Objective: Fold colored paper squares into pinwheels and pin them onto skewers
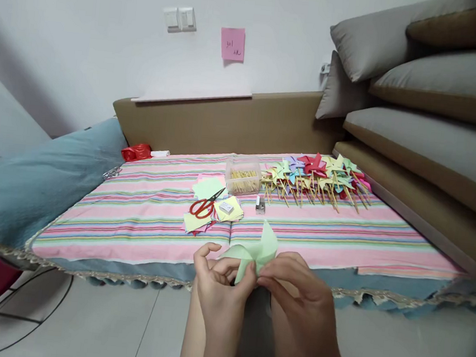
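Between my two hands is a light green paper pinwheel, its corners folded in toward the middle and one blade pointing up. My left hand pinches it with thumb and fingers near the centre. From the other side, my right hand grips its lower right edge between thumb and fingertips. No stick shows on this pinwheel, and its underside is hidden by my fingers. Beyond my hands lie red-handled scissors across stacked paper squares. A small white box rests on the yellow sheets.
Behind the papers stands a clear plastic box of thin wooden sticks, with a small stapler-like metal item in front. Finished pinwheels on sticks are heaped at the right. Cushions border the striped cloth; a red bag lies far left.
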`<state>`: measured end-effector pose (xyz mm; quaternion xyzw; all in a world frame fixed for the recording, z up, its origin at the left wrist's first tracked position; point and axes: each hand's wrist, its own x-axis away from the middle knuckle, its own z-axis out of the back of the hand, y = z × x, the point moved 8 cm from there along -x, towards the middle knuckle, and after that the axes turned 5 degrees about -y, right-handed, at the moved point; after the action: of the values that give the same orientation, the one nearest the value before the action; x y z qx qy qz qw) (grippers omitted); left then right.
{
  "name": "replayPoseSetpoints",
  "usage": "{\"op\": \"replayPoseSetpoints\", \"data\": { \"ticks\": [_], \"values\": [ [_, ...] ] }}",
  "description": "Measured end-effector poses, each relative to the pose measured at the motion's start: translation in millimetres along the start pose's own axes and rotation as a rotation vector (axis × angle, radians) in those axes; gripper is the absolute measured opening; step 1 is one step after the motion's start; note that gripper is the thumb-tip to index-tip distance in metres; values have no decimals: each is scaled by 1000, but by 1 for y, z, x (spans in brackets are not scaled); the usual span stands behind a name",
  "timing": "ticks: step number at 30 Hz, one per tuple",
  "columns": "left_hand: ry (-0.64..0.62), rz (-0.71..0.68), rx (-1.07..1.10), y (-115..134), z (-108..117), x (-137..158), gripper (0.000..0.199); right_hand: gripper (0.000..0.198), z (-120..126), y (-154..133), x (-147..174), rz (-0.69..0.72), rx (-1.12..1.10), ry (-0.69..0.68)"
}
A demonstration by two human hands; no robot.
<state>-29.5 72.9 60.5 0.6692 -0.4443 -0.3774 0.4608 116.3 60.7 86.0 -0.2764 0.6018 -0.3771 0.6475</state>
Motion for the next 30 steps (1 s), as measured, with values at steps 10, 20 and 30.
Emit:
{"op": "replayPoseSetpoints", "data": {
  "ticks": [10,20,30],
  "values": [
    [-45,-21,51,18,-1,29,54,11,10,-1,23,-75,14,122],
    [-46,-54,69,27,-3,40,53,11,13,-13,27,-108,-52,168],
    [-30,-98,3,28,2,43,50,4,12,-8,30,-171,-104,207]
  ]
}}
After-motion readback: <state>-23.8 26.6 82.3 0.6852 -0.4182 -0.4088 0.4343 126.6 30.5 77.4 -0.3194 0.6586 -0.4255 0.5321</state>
